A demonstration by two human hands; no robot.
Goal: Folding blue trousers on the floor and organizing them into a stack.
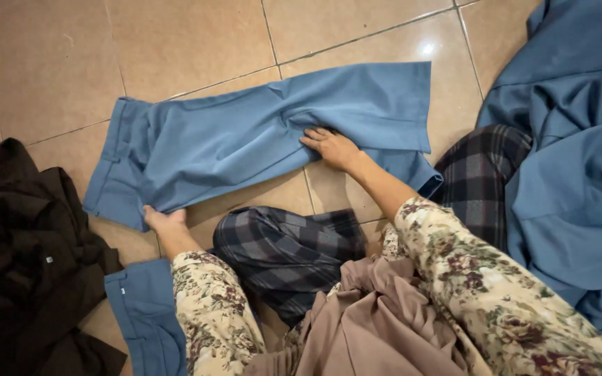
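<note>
The blue trousers (245, 136) are lying flat on the tiled floor (175, 42), waistband toward the left, legs running to the right. The left hand (164, 221) is gripping the lower edge of the waistband end, fingers curled under the cloth (fingertips hidden, so how tightly is unclear). The right hand (332, 147) is lying open, fingers spread, pressing on the leg near its middle.

Risks, as judgement: the leg is bunching into creases around the right palm, so any fold made now may be setting those wrinkles in. The lower leg hem (423, 177) is peeking out beneath the upper one, so the legs may be ending up misaligned. The glossy tile may be letting the cloth slide under pressure.

Labels: a small pale tag (123, 291) is showing on the blue garment (141, 313) by the left knee; a tiny white square (49, 259) is sitting on the dark brown clothing heap (22, 230) at the left. More blue fabric (573, 139) is piled at the right.
</note>
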